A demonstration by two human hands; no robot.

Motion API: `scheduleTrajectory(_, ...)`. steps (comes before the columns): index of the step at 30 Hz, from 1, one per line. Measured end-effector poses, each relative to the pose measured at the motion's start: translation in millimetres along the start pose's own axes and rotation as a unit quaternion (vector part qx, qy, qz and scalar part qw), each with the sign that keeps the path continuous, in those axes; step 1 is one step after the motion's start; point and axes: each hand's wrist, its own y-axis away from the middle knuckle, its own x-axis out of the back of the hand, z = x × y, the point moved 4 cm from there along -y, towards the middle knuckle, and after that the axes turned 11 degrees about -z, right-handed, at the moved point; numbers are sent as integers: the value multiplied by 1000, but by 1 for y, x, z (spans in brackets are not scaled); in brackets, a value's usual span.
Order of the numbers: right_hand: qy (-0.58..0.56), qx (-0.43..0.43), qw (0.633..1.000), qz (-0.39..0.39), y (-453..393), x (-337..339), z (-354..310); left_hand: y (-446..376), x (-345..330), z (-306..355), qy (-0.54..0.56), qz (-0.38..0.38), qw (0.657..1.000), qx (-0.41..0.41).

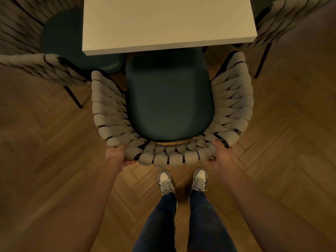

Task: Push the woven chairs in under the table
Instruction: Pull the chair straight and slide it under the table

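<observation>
While your left hand (119, 157) and right hand (219, 153) grip the near chair (169, 99) back, its seat front barely meets the table (163, 22). Next: push straight in.

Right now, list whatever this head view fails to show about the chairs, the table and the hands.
- Front of the dark green seat: hidden beneath the white rectangular tabletop.
- Middle beige woven chair: legs hidden by its own seat and back.
- Left hand, right hand: fingertips hidden behind the woven back.
- Left woven chair, right woven chair: cut off by frame edges, blurred.
</observation>
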Motion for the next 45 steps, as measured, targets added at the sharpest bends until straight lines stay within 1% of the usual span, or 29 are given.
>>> scheduleTrajectory(5, -3, 7, 1000, 8, 2, -10, 0, -6, 5, 12, -29, -6, 999, 13)
scheduleTrajectory(10, -8, 12, 1000, 24, 1, -10, 1, -3, 4, 12, -34, -15, 999, 7)
scheduleTrajectory(17, -6, 40, 999, 36, 6, -4, 1, 1, 1, 13, -55, -18, 998, 5)
scheduleTrajectory(25, 8, 44, 999, 24, 6, -5, -9, 0, -7, 20, -55, -29, 998, 5)
scheduleTrajectory(31, -2, 42, 999, 21, 6, -14, -18, -3, -10, 30, -66, -30, 997, 8)
scheduleTrajectory(45, -5, 30, 999, 34, 5, -14, -17, 0, -10, 30, -68, -42, 997, 4)
